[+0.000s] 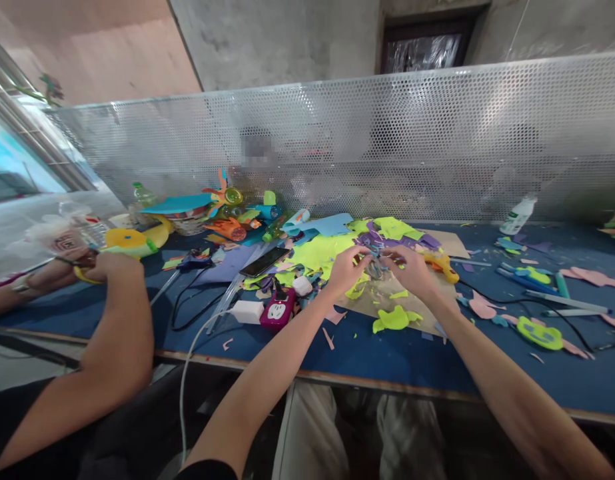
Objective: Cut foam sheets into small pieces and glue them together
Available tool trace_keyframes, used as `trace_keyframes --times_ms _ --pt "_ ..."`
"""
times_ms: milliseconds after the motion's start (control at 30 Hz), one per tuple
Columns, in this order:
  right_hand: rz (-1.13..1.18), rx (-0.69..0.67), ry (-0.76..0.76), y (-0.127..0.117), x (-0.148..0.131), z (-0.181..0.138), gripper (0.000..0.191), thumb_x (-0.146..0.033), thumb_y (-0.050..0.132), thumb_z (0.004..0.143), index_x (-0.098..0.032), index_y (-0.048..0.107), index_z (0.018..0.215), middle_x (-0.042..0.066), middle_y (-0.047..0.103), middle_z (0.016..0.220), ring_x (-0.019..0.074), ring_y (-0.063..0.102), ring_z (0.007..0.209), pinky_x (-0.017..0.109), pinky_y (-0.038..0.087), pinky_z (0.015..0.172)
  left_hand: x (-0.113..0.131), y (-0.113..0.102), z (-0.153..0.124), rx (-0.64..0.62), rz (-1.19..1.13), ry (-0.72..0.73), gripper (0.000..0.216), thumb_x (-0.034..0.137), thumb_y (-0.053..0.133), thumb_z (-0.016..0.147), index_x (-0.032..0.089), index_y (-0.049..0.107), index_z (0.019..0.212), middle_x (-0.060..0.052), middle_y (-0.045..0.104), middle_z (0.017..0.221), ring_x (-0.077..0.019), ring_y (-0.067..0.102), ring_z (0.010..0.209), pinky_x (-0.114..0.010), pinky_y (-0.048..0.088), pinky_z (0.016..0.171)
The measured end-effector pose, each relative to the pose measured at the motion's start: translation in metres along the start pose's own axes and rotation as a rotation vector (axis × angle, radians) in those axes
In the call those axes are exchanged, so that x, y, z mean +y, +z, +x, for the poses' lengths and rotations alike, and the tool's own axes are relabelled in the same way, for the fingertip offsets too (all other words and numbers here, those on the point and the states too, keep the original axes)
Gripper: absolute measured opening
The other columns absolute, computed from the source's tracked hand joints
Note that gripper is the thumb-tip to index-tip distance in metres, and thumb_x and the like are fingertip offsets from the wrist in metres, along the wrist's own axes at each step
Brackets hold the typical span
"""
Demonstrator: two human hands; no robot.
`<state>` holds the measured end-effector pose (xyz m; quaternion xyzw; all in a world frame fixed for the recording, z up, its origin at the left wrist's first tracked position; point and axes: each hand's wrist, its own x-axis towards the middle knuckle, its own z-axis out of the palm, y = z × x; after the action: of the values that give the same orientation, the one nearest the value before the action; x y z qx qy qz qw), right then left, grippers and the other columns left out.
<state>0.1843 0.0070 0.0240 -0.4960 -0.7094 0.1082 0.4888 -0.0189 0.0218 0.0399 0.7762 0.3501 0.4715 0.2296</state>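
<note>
Fingertips (366, 251) of left hand (348, 270) and right hand (406, 270) pinched close, cannot tell on what; paper scraps (314, 255) around, one phone (264, 262), one glue gun (442, 267) nearby.

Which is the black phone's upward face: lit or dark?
Dark: the phone shows a black surface without any glow; whether it's switched off, I cannot tell.

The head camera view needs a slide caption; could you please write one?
Left hand and right hand close together over paper scraps on a blue table, a phone lying nearby.
</note>
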Motion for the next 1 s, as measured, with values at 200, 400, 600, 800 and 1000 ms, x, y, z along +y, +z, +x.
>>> trace_keyframes --times_ms 200,400,600,800,1000 --pt "-0.006 -0.044 -0.028 0.004 0.002 -0.001 0.019 -0.037 0.066 0.085 -0.024 0.077 0.092 0.004 0.080 0.088 0.0194 0.072 0.074 0.029 0.053 0.067 0.003 -0.001 -0.001 -0.108 0.142 0.034 0.021 0.041 0.062 0.091 0.022 0.069 0.096 -0.005 0.070 0.090 -0.0166 0.058 0.070 -0.027 0.042 0.063" --pt "-0.035 -0.020 -0.042 0.009 0.008 0.000 0.013 -0.036 0.067 0.083 -0.025 0.075 0.085 0.002 0.080 0.082 0.0198 0.071 0.067 0.030 0.054 0.063 0.002 -0.003 0.000 -0.068 0.158 0.024 0.025 0.036 0.063 0.091 0.023 0.061 0.112 -0.003 0.071 0.101 -0.0154 0.057 0.071 -0.027 0.045 0.065" --pt "-0.052 -0.028 -0.048 0.008 0.009 -0.002 0.015 -0.034 0.066 0.084 -0.024 0.075 0.087 0.003 0.080 0.083 0.0203 0.072 0.069 0.030 0.053 0.064 0.000 -0.004 0.001 -0.020 0.174 0.054 0.023 0.036 0.059 0.094 0.023 0.062 0.112 -0.004 0.071 0.099 -0.0160 0.057 0.072 -0.028 0.046 0.068" --pt "-0.071 -0.046 -0.050 0.005 -0.001 -0.002 0.017 -0.036 0.063 0.086 -0.024 0.076 0.087 0.004 0.080 0.083 0.0201 0.071 0.066 0.031 0.052 0.065 0.004 -0.003 0.001 -0.102 0.198 0.105 0.023 0.040 0.059 0.094 0.023 0.070 0.104 -0.003 0.073 0.101 -0.0199 0.063 0.088 -0.031 0.049 0.077" --pt "-0.206 -0.279 -0.025 -0.019 -0.011 0.001 0.025 -0.045 0.062 0.086 -0.024 0.073 0.079 0.002 0.074 0.069 0.0154 0.060 0.056 0.027 0.041 0.055 0.000 -0.002 0.001 -0.087 0.226 0.098 0.025 0.040 0.055 0.096 0.023 0.070 0.105 -0.004 0.072 0.097 -0.0205 0.064 0.089 -0.031 0.049 0.075"
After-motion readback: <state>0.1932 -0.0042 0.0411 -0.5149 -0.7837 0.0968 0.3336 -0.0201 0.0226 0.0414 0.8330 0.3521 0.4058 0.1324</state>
